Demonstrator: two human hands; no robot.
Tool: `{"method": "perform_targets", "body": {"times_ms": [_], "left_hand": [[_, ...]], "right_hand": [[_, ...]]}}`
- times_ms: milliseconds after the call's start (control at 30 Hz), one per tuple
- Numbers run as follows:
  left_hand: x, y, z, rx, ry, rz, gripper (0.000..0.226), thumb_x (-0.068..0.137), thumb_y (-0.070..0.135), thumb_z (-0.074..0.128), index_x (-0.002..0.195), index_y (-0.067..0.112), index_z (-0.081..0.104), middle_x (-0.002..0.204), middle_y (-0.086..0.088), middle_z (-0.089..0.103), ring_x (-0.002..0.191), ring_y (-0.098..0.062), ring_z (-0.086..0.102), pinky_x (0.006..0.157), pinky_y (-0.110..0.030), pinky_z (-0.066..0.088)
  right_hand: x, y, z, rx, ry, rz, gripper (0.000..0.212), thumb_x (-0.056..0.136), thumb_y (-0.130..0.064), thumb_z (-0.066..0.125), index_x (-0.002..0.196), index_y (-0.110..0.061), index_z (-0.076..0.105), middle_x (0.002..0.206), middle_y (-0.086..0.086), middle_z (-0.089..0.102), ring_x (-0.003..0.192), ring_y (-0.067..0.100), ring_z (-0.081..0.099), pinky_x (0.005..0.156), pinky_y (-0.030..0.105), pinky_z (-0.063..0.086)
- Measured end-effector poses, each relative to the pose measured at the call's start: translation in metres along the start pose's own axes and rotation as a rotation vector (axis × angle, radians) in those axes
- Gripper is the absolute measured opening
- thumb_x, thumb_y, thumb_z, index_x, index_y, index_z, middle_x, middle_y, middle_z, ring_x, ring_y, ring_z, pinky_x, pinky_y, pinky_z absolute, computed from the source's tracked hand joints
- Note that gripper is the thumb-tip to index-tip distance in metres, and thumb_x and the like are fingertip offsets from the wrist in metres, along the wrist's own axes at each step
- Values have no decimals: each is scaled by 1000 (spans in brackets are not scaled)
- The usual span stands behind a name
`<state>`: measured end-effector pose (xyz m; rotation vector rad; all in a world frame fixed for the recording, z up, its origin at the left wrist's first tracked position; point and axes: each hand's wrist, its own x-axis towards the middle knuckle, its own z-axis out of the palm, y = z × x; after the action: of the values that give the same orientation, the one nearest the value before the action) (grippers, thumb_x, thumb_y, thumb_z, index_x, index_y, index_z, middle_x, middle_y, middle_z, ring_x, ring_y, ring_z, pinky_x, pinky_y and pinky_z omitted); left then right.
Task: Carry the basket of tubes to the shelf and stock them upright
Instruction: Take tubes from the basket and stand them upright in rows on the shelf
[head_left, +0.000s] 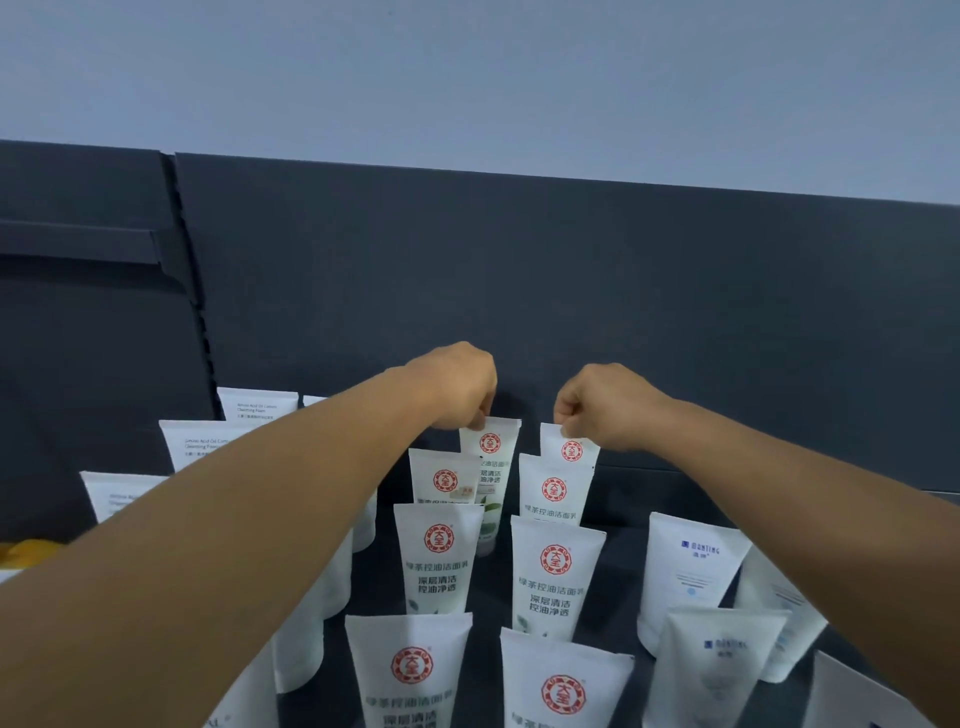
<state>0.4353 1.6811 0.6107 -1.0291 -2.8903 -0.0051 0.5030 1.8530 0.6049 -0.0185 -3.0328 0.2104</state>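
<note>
Hands reach deep to the back of the shelf (675, 545): the left hand (457, 387) pinches the crimped top of one red-logo tube (491, 467), the right hand (597, 405) pinches the top of its neighbour (569, 447), fingers curled tight on the seams. Both tubes stand cap-down, upright, at the rear of two neat rows, gripped high, likely to clear the tubes in front. No basket in sight.
</note>
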Motion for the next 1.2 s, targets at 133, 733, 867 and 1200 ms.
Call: {"method": "perform_targets", "body": {"times_ms": [133,733,867,1200], "left_hand": [[-5,-14,0,18,0,-13,18,87,22,67,103,15,72,104,-3,69,93,-19,61,74,-27,45],[-19,-16,-1,14,21,-69,23,88,21,65,109,14,71,110,-5,68,98,-21,62,73,-26,44],[-28,-11,-5,14,29,-86,27,89,21,64,115,14,68,114,-6,67,101,-23,63,81,-29,49],[-90,20,-35,33,123,-41,21,92,30,57,83,12,60,93,-6,63,80,-21,59,67,-29,46]], "right_hand": [[5,-7,4,37,15,-20,14,87,-10,62,75,-17,66,93,0,71,87,16,64,69,24,45],[4,-19,9,108,63,-9,11,89,-15,65,94,-15,74,96,-2,72,93,15,66,79,28,52],[-10,-23,2,102,65,-1,21,91,-22,62,109,-14,71,109,1,70,102,19,63,91,35,52],[-86,-30,-33,21,50,56,36,99,-29,47,124,-4,57,130,11,58,119,29,53,100,41,45]]}}
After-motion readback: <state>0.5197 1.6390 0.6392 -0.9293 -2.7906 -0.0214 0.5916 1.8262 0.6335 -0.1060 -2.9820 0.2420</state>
